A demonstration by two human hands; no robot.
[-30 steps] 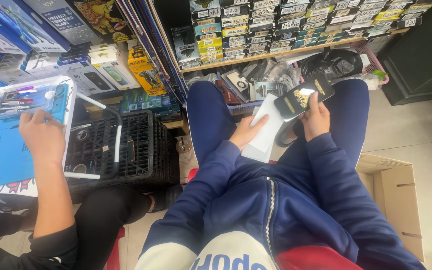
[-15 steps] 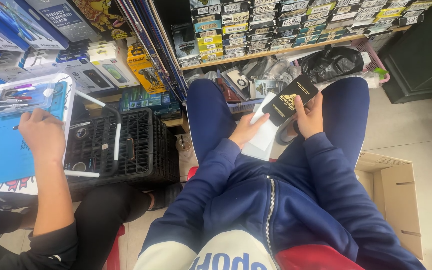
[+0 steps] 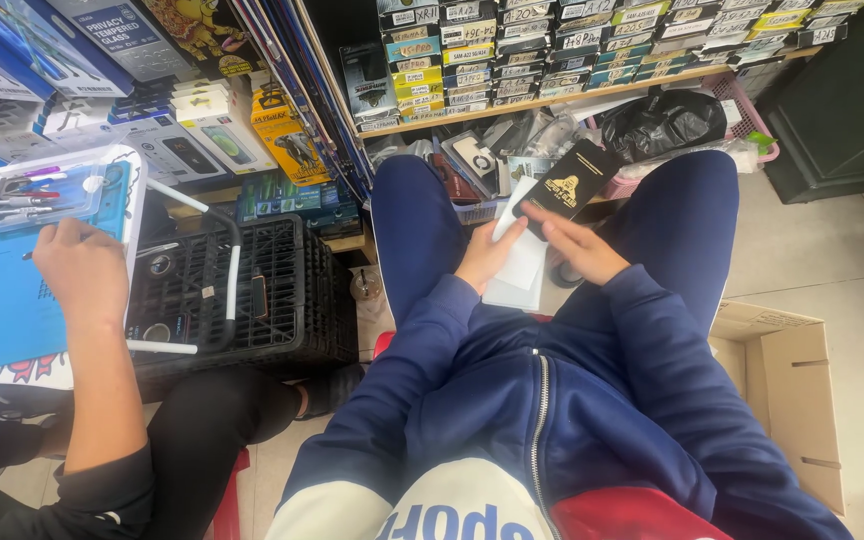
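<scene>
Fingers of both hands, left hand (image 3: pixel 487 258) and right hand (image 3: pixel 580 250), grip a flat black packet (image 3: pixel 567 183) with gold emblem.

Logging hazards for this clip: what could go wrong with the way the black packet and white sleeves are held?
The right hand grips the black packet only by its lower end, so it may slip. The white sleeves lie loose under the left hand and could slide off the lap.

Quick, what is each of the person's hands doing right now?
Left hand: closed on white packets in the lap.
Right hand: closed on a flat black packet with a gold emblem, held against the white ones.
</scene>
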